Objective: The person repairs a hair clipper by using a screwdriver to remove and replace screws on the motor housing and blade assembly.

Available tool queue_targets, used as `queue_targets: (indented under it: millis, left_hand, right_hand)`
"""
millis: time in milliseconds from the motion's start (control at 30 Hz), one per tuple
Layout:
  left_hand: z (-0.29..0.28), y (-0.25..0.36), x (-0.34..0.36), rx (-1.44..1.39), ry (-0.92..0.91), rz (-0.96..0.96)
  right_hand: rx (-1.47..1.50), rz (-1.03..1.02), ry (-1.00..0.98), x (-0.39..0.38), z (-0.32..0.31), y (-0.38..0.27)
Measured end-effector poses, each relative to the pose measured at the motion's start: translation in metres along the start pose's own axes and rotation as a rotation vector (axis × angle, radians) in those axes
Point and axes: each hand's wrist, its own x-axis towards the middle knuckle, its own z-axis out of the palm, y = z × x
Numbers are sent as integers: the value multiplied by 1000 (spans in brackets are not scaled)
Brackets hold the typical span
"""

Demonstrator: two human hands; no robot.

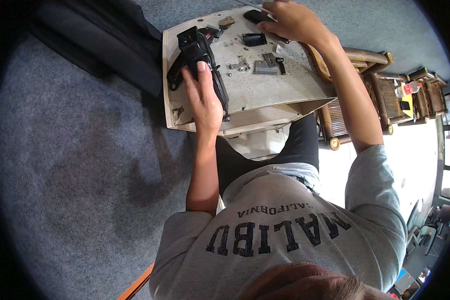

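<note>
My left hand [205, 102] is closed around a black hair clipper body [197, 55] at the left of the white table, thumb on its upper face. At the far right my right hand [296, 21] is closed on a slim grey rod-like tool [247, 3]; its far end leaves the picture. Beneath those fingers lies a black elongated object [257, 17], partly covered. Between the hands are a black open plastic piece [255, 39], flat metal clipper blades [266, 68], a small black part [280, 66] and several tiny screws and metal bits [240, 66].
The worn white table [285, 95] has an open compartment at its near side. Black cloth [105, 45] hangs to its left. Bamboo furniture [385, 92] stands at the right, with a bottle [411, 88] on it. Blue-grey speckled surface [75, 165] spreads at the left.
</note>
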Motion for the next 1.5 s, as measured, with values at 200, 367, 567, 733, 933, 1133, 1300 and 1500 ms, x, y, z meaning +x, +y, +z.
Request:
queue_targets:
  millis: [200,367,567,733,933,1133,1300,1500]
  left_hand:
    - [0,-2,0,18,9,-32]
    - [0,-3,-2,5,19,-33]
    - [-1,-2,-2,10,-18,-31]
    - [-4,-3,-1,15,-12,-3]
    - [-2,-4,-2,4,16,-27]
    - [-1,-1,-1,-16,7,-12]
    - [0,0,-2,-13,-15,4]
    - [-1,-2,-2,-2,10,0]
  right_hand:
    - [137,-191,-154,1,11,-5]
    - [129,-93,-136,7,-6,-11]
    - [5,-175,135,7,32,1]
    - [56,-197,3,1,26,-8]
    - [96,-254,-102,-3,23,-1]
    - [132,-170,72,-6,28,0]
    - [60,-139,67,-5,29,3]
    - [108,-177,-9,-13,19,-2]
